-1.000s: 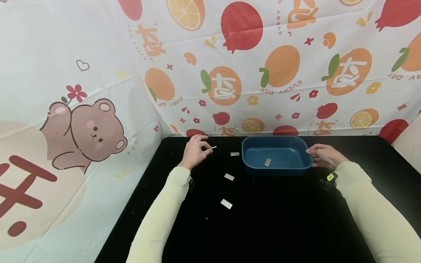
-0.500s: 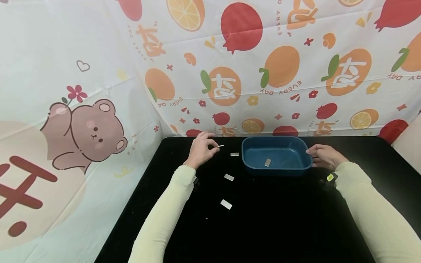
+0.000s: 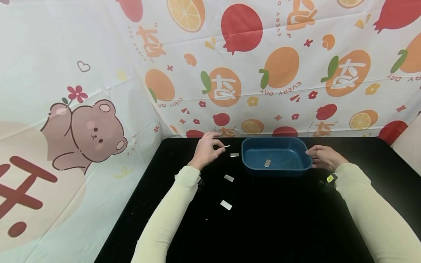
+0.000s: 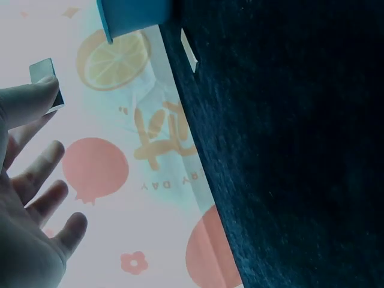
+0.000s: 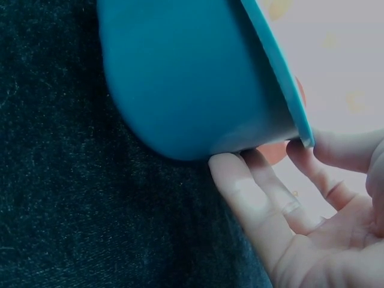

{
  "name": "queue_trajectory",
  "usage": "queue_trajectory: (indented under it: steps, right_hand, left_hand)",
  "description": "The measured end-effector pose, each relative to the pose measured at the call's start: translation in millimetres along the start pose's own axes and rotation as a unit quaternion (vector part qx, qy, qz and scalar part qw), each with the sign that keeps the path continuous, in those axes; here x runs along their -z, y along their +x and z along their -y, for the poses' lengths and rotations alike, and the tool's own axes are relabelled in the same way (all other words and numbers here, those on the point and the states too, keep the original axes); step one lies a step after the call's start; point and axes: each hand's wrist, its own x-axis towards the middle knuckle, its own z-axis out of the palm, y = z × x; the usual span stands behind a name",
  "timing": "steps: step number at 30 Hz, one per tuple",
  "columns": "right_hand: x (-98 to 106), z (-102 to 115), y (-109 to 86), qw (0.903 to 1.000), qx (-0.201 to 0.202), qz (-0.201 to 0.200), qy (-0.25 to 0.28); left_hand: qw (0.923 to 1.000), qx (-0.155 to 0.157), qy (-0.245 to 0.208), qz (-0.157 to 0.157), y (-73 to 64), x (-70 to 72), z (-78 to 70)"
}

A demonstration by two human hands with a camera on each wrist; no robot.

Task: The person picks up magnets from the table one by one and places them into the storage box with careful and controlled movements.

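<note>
At the far left hangs a white cloth with a printed brown bear (image 3: 95, 124); it meets a fruit-printed cloth (image 3: 251, 65) behind the black table (image 3: 279, 215). Next comes the left hand (image 3: 205, 150), raised above the table near its back edge. Its thumb and index finger pinch a small flat rectangular plate (image 4: 41, 69), and the other three fingers are apart and slightly bent. To the right, three similar plates lie on the table in a loose row: the nearest to the person (image 3: 226, 205), the middle one (image 3: 228, 178) and the farthest (image 3: 234, 155), which is just beside the blue rectangular tub (image 3: 279, 172). The tub stands upright on the table, and one greyish plate (image 3: 268, 163) is inside, near its front wall. At the tub's right end, the right hand (image 3: 325, 156) grips the rim, with the thumb over it and fingers against the outer wall.
</note>
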Motion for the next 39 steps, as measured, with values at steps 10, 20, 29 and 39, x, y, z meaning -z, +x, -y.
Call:
queue_trajectory:
  steps: [10, 20, 29, 39]
  right_hand:
    - [2.8, -2.6, 0.4, 1.0000, 0.001, 0.004, 0.008]
    - [2.2, -2.4, 0.3, 1.0000, 0.003, 0.002, 0.001]
    - [2.1, -1.7, -0.2, 1.0000, 0.002, -0.003, -0.002]
    - [2.1, -2.6, 0.9, 1.0000, 0.001, -0.003, -0.002]
  left_hand:
    - [0.9995, -0.012, -0.028, 0.002, 10.5, -2.4, -10.9]
    - [0.9989, -0.035, -0.027, 0.017, 22.9, -4.6, -28.4]
    - [0.9985, -0.039, -0.022, 0.031, 30.1, -6.7, -39.3]
    - [0.9978, -0.031, 0.002, 0.059, 39.4, -18.0, -54.9]
